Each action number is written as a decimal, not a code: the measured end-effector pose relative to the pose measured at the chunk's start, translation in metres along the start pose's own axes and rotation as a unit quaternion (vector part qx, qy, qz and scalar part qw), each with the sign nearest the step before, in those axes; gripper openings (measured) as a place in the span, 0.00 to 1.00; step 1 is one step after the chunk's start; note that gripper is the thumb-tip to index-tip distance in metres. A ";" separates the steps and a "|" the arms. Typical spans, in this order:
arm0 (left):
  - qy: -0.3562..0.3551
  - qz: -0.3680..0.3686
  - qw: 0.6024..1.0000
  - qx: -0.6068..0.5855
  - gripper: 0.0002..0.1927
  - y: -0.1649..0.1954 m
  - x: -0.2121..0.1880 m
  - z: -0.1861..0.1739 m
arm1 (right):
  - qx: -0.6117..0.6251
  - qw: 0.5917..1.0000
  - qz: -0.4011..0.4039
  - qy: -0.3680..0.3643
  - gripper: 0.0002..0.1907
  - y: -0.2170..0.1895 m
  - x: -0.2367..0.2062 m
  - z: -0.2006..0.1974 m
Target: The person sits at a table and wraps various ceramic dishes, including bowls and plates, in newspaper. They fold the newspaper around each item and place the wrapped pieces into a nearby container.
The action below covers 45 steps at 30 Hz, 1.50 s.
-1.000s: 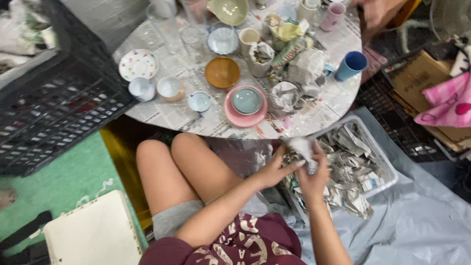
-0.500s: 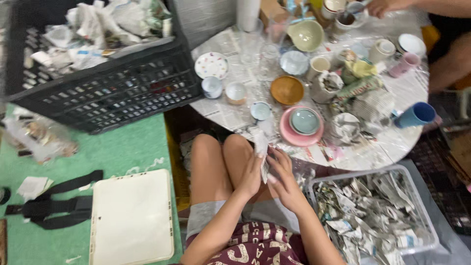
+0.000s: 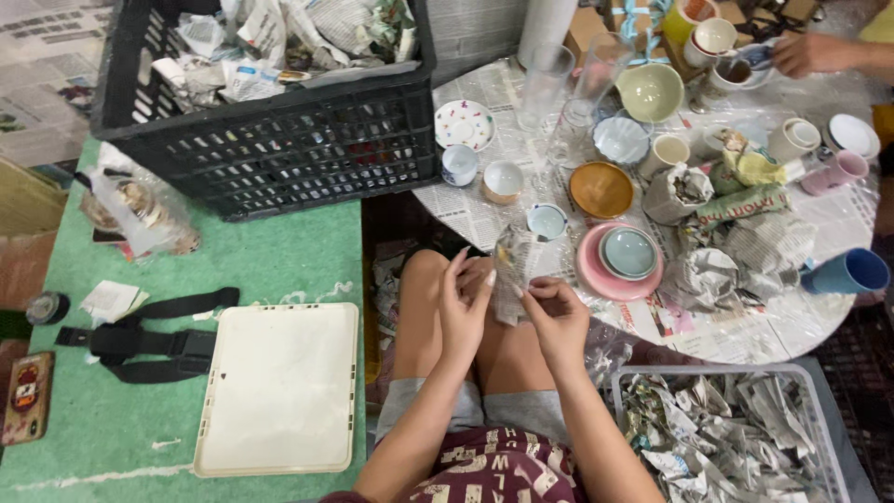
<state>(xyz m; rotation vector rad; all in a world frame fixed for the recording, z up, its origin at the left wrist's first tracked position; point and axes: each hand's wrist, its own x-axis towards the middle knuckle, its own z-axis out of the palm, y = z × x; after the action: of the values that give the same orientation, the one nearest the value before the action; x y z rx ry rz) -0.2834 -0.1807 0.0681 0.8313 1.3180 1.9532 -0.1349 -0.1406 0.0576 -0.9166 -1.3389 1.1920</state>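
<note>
above bare knees, left hand (image 3: pixel 466 303) and right hand (image 3: pixel 551 312) pinch a newspaper-wrapped piece (image 3: pixel 511 272), fingers closed, just beside the round table's edge (image 3: pixel 521 244); black crate (image 3: pixel 270 149) crowds left.

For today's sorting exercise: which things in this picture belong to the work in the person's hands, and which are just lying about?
In the work:
left hand
right hand
newspaper-wrapped item held between both hands
clear basket of crumpled newspaper

Lying about:
white tray
black strap
phone
black crate
blue cup
</note>
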 end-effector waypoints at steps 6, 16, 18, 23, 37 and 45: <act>-0.056 -0.066 0.995 0.052 0.20 -0.003 0.008 -0.011 | -0.004 0.996 -0.008 -0.084 0.09 -0.010 0.013 0.036; -0.025 -0.157 0.982 -0.104 0.21 -0.024 0.018 -0.034 | 0.041 0.987 0.120 -0.100 0.25 -0.025 0.021 0.047; -0.039 -0.141 0.982 -0.123 0.22 -0.025 0.015 -0.030 | 0.025 0.990 0.108 -0.092 0.25 -0.022 0.019 0.049; -0.011 -0.127 0.988 -0.085 0.16 -0.023 0.013 -0.027 | 0.092 0.984 0.141 -0.050 0.14 -0.008 0.015 0.046; -0.075 -0.123 0.988 -0.049 0.09 -0.011 0.028 -0.045 | -0.043 0.992 -0.039 -0.116 0.13 -0.003 0.018 0.041; -0.083 -0.060 0.995 0.001 0.09 0.009 0.039 -0.072 | -0.049 0.998 -0.003 -0.036 0.11 -0.001 0.030 0.020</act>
<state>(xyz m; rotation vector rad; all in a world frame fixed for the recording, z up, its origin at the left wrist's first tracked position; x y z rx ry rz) -0.3645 -0.1917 0.0609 0.8758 1.2429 1.7515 -0.1581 -0.1152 0.0667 -0.9454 -1.4678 1.1724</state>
